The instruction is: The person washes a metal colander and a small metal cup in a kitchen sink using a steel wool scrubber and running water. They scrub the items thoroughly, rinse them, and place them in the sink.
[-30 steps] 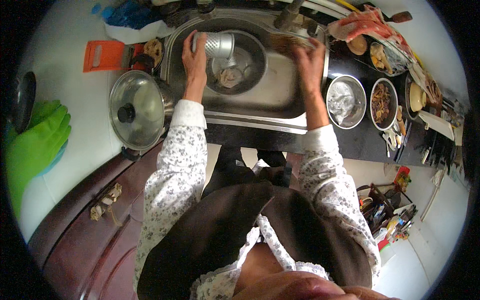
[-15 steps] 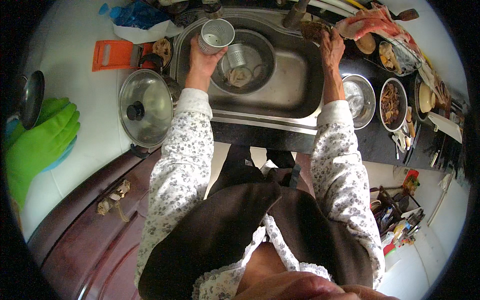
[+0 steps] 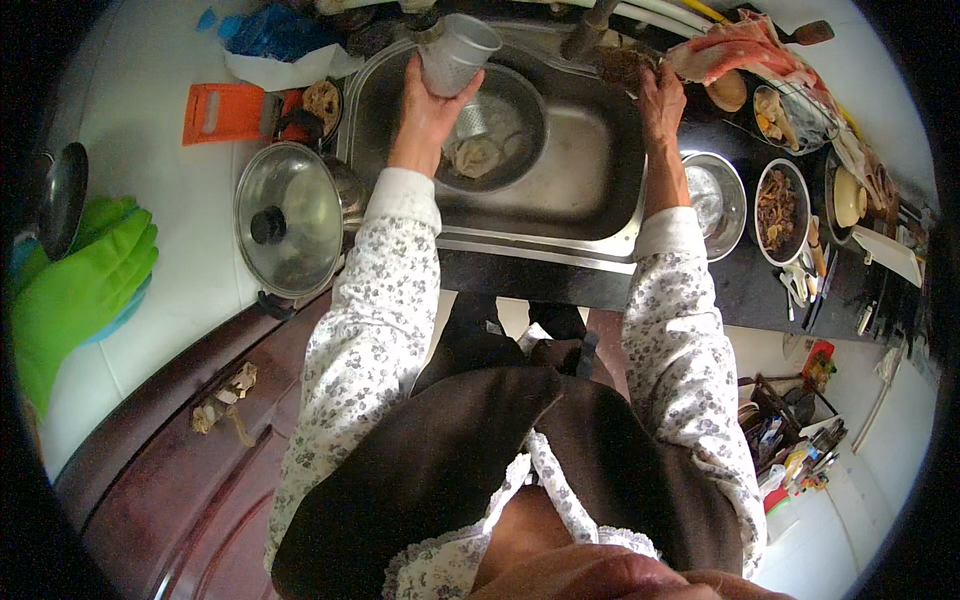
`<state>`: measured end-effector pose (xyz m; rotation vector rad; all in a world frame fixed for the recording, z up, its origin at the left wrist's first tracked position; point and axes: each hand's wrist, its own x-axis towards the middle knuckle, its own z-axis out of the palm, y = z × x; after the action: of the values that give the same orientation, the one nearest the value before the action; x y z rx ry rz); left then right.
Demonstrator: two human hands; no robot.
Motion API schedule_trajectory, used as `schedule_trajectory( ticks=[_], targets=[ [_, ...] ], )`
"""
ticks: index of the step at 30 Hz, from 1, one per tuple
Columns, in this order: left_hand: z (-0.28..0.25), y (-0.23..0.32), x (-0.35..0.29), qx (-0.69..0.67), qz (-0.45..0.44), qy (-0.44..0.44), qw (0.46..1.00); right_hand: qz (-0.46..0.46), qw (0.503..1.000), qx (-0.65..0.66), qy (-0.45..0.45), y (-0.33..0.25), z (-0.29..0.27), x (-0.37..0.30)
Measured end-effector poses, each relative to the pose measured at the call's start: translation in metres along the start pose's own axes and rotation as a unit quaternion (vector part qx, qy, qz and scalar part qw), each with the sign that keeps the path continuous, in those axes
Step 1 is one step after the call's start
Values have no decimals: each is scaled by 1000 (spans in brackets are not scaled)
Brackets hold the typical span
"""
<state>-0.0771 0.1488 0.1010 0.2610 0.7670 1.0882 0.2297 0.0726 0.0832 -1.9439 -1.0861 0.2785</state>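
Left hand is closing its grip round a steel cup, holding it tilted over the back left corner of the sink, mouth pointing up and away. Right hand is curling its grip on a dark scrubbing pad at the sink's back rim, just beside the tap; fingers look closed on it, though the pad is partly hidden. Below the cup, a round steel basin is sitting in the sink with 1 pale lump of food in it, untouched. Washing looks partway: cup is in hand and lifted, basin is waiting. Outward on the worktop: lidded pot and orange grater on the left, green rubber glove further left, 2 bowls on the right, both well apart from the hands.
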Motion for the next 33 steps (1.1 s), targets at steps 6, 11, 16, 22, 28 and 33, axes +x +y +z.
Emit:
schedule_trajectory(
  ticks=[6,11,16,22,28,33],
  targets=[
    [9,-1,7,-15,-2,-60,998,23,998,58,-19,-6,-2,-9],
    [20,-1,3,2,-43,-80,996,-35,999,-1,14,-12,-1,-12],
    [-33,10,-24,-9,-79,-57,995,-30,998,44,-42,-32,0,-21],
    [-64,17,-23,121,-32,-1,992,30,983,141,-114,-22,3,-33],
    [-55,21,-51,237,36,76,968,38,982,36,-183,21,35,-93],
    [-46,26,-63,453,69,106,883,11,961,-109,-253,36,39,-123]
  ],
)
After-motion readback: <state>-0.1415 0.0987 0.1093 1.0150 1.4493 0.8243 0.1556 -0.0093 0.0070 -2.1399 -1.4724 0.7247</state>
